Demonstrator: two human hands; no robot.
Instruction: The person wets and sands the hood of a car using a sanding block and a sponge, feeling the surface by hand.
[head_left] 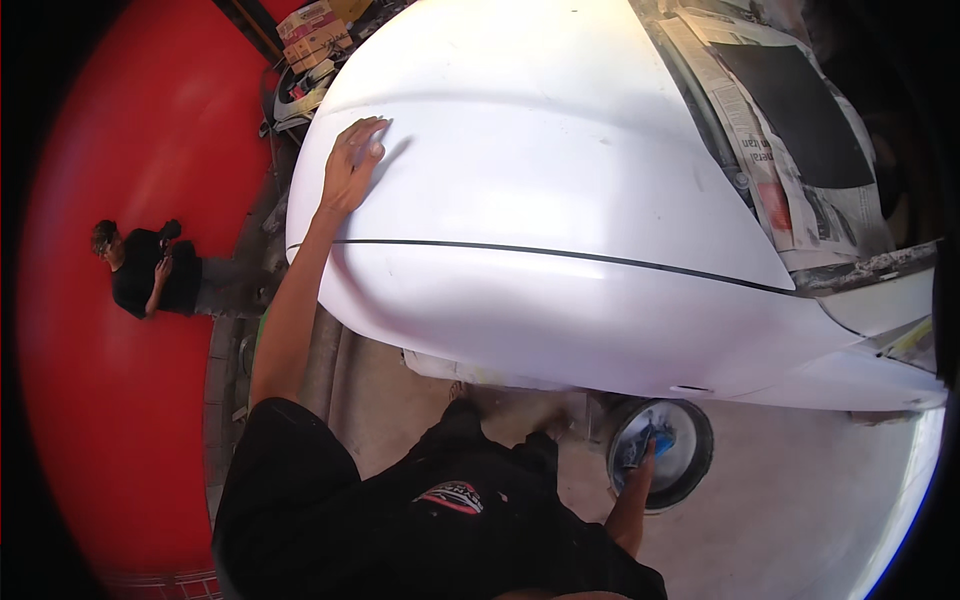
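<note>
My left hand [352, 165] is at the left part of a glossy white car panel [500, 180], fingers stretched out and a gap between thumb and fingers. A shadow falls beside it, and I cannot tell whether the palm presses on the surface. Down at the lower right, my right hand [645, 466] reaches into a round dark-rimmed bucket [703, 460] of whitish water. Its fingers, partly hidden, close on a crumpled blue cloth [657, 440]. A dark seam crosses the white bodywork below my left hand.
Newspaper [745, 150] and a black sheet [795, 115] cover the area at the upper right. Cardboard boxes [315, 35] and clutter stand at the upper left. Another person [155, 270] in dark clothes stands at far left before a red surface [130, 420]. Concrete floor [390, 390] lies below the car.
</note>
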